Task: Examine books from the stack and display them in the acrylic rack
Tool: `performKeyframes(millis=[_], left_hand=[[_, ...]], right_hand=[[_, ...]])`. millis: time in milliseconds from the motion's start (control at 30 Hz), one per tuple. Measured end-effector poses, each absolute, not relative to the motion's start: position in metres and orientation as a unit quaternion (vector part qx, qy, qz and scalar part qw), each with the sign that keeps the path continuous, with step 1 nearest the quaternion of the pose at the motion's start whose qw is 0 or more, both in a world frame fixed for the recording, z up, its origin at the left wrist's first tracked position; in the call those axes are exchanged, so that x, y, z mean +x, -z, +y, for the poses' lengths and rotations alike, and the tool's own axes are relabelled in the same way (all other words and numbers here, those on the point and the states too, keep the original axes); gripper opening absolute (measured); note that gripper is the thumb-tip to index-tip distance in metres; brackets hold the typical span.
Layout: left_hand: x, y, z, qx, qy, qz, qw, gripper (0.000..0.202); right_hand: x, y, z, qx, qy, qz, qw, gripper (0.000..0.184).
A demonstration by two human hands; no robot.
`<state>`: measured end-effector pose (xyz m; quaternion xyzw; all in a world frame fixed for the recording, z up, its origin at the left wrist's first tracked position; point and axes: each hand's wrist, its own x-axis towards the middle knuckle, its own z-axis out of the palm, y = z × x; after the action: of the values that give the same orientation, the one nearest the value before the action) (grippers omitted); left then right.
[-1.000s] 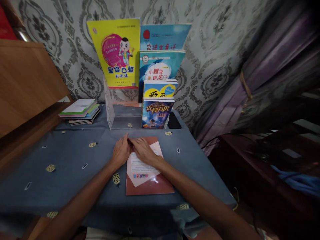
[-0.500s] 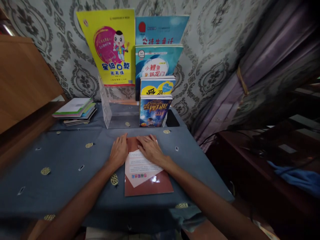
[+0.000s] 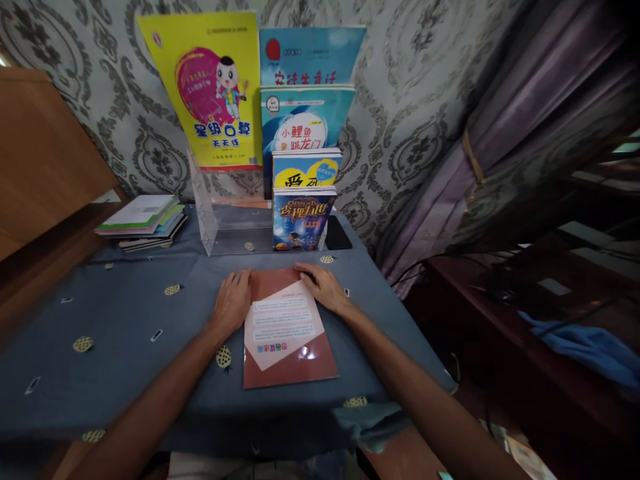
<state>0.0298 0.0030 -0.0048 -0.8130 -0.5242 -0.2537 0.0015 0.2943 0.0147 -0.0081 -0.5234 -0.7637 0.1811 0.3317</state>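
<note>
A reddish-brown book lies flat on the cloth in front of me, its cover bearing a pale tilted panel of upside-down print. My left hand rests along the book's upper left edge, fingers stretched forward and close together; its thumb is hidden. At the upper right corner, my right hand touches the book with fingers extended and thumb side toward the cover. Neither hand lifts the book. Just beyond is a clear acrylic rack holding a yellow workbook, teal books and a dark blue book.
A stack of books lies at the table's left rear, beside a wooden panel. A black phone-like slab sits right of the rack. Purple curtain hangs at right, above a dark red surface with blue cloth.
My right hand has slid from the cover's upper middle to its upper right corner, uncovering more of the printed panel. The left hand stays at the left edge. The view has shifted slightly.
</note>
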Motion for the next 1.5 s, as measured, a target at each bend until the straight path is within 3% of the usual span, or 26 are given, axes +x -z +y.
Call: performKeyframes(millis=[167, 500, 967, 1500], left_hand=[[0.031, 0.006, 0.005, -0.831, 0.269, -0.487, -0.018, 0.042], [0.066, -0.003, 0.018, -0.890, 0.227, -0.390, -0.064, 0.040], [0.101, -0.003, 0.036, -0.942, 0.173, -0.272, -0.091, 0.058], [0.102, -0.003, 0.032, -0.950, 0.189, -0.221, -0.117, 0.049]], right_hand=[[0.304, 0.013, 0.028, -0.518, -0.290, -0.699, 0.399, 0.038], [0.308, 0.017, 0.040, -0.492, -0.379, -0.637, 0.456, 0.038], [0.308, 0.018, 0.043, -0.492, -0.371, -0.643, 0.454, 0.035], [0.310, 0.020, 0.045, -0.489, -0.379, -0.636, 0.461, 0.029]])
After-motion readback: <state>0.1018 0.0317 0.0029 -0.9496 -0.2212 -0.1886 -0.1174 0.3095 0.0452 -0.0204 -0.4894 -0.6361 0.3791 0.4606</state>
